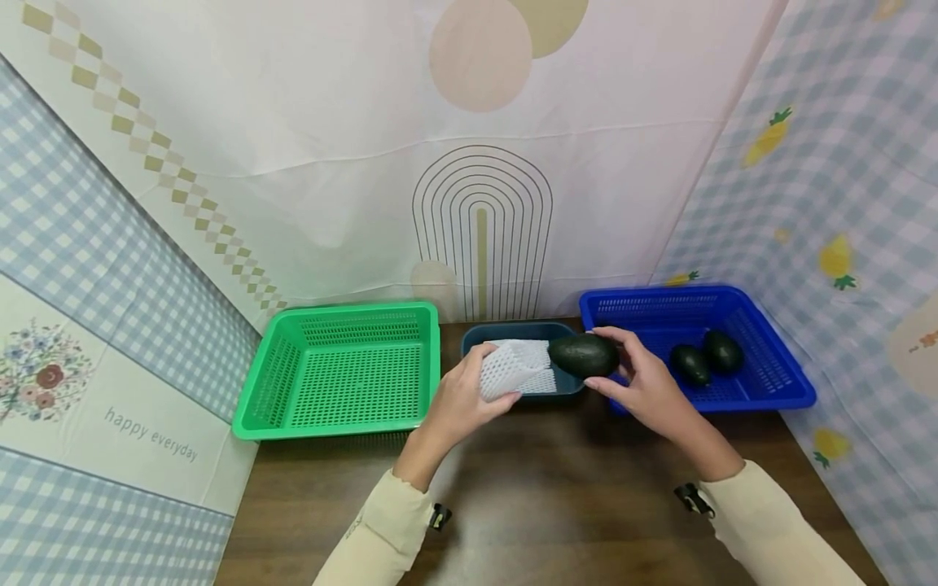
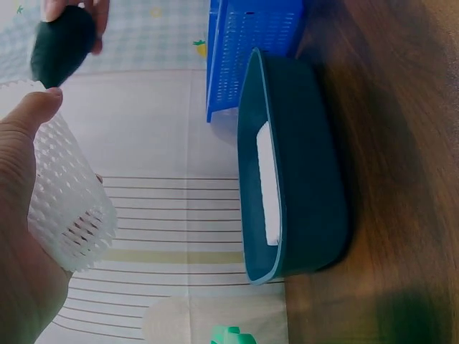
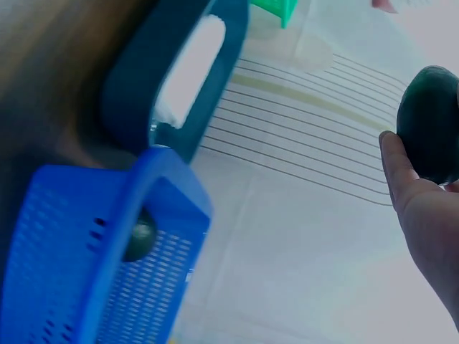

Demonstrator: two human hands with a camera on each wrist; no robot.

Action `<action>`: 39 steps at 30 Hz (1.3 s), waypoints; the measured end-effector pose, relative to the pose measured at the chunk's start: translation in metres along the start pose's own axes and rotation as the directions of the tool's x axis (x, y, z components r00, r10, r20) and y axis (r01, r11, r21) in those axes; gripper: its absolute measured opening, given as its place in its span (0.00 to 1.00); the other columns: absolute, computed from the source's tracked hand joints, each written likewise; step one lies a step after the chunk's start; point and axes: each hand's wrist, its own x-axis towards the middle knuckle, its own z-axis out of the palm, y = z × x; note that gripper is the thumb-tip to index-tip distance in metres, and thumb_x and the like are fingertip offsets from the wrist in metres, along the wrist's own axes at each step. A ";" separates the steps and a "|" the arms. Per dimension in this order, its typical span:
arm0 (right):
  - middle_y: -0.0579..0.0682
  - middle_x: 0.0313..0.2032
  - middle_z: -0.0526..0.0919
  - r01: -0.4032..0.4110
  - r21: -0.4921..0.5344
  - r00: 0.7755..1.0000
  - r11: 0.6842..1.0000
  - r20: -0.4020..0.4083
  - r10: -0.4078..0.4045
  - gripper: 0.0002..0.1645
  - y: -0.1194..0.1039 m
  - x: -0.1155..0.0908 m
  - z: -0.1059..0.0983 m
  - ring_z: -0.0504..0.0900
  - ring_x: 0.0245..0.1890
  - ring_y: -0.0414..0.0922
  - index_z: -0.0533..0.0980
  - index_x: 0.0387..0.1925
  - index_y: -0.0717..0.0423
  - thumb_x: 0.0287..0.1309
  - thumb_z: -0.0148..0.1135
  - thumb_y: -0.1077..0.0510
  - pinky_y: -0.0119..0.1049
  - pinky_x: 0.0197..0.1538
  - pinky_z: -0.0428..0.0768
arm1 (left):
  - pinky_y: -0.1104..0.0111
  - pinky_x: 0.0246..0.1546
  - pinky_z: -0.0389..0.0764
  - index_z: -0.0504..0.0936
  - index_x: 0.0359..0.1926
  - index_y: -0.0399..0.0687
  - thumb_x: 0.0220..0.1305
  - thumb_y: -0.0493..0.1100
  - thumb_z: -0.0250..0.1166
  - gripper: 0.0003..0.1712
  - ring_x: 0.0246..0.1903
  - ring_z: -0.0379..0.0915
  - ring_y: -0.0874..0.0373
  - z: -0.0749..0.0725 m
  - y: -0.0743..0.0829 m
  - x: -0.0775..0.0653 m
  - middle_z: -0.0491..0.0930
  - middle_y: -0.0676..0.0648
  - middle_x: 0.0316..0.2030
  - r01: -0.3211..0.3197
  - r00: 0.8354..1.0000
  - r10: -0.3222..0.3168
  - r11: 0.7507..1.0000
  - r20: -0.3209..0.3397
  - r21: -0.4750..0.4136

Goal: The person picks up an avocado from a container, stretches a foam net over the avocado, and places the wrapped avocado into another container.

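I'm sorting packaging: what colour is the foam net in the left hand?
White; the foam net shows best in the head view.

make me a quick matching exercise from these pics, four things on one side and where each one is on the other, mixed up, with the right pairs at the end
Things
1. raised white foam net
2. dark teal tub
3. pair of dark fruits
4. lone dark fruit

Places
A. standing between the green basket and the blue basket
B. held in the right hand
C. held in the left hand
D. lying inside the blue basket

Pairs: 1-C, 2-A, 3-D, 4-B
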 end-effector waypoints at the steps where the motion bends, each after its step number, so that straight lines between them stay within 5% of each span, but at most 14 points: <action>1: 0.49 0.61 0.72 0.010 -0.003 1.000 1.000 -0.004 -0.010 0.44 -0.003 0.001 -0.002 0.76 0.53 0.37 0.61 0.68 0.44 0.52 0.71 0.55 0.27 0.48 0.79 | 0.65 0.37 0.83 0.67 0.61 0.46 0.47 0.56 0.75 0.43 0.39 0.79 0.58 0.000 0.000 0.000 0.79 0.46 0.49 -0.003 1.000 0.003 1.000 0.002 -0.001; 9: 0.46 0.62 0.70 0.136 -0.041 0.990 0.990 -0.016 -0.137 0.43 -0.018 0.007 -0.007 0.73 0.51 0.31 0.65 0.67 0.38 0.49 0.72 0.59 0.18 0.46 0.76 | 0.66 0.38 0.83 0.67 0.60 0.46 0.48 0.57 0.74 0.42 0.41 0.78 0.58 0.003 0.000 0.003 0.79 0.47 0.49 -0.052 0.999 0.052 0.998 0.005 0.029; 23: 0.41 0.60 0.74 0.206 -0.140 0.979 0.968 0.024 -0.205 0.43 -0.030 0.015 0.000 0.75 0.52 0.36 0.69 0.63 0.36 0.42 0.77 0.51 0.33 0.46 0.81 | 0.62 0.48 0.82 0.66 0.62 0.48 0.51 0.58 0.73 0.42 0.45 0.78 0.56 0.004 0.009 0.006 0.78 0.46 0.52 -0.068 0.993 0.056 0.991 0.106 0.112; 27: 0.44 0.59 0.73 0.229 -0.129 0.973 0.965 0.031 -0.227 0.42 -0.031 0.016 0.005 0.74 0.55 0.41 0.71 0.62 0.39 0.42 0.77 0.50 0.44 0.46 0.83 | 0.63 0.48 0.81 0.67 0.61 0.46 0.51 0.58 0.73 0.42 0.45 0.78 0.56 0.004 0.013 0.007 0.78 0.46 0.51 -0.101 0.992 0.089 0.986 0.092 0.135; 33: 0.47 0.55 0.73 0.251 -0.169 0.968 0.953 0.018 -0.251 0.42 -0.033 0.017 0.012 0.74 0.48 0.39 0.73 0.61 0.42 0.41 0.78 0.50 0.36 0.44 0.80 | 0.64 0.48 0.81 0.70 0.59 0.45 0.51 0.55 0.73 0.38 0.45 0.78 0.57 0.006 0.017 0.009 0.79 0.47 0.50 -0.147 0.989 0.140 0.977 0.056 0.153; 39: 0.46 0.57 0.73 0.197 -0.102 0.980 0.975 0.061 -0.192 0.41 -0.036 0.013 0.016 0.75 0.54 0.43 0.70 0.63 0.41 0.45 0.75 0.50 0.46 0.47 0.83 | 0.63 0.48 0.81 0.70 0.59 0.45 0.52 0.51 0.73 0.36 0.46 0.78 0.57 0.006 0.018 0.008 0.79 0.47 0.51 -0.156 0.987 0.150 0.979 0.054 0.133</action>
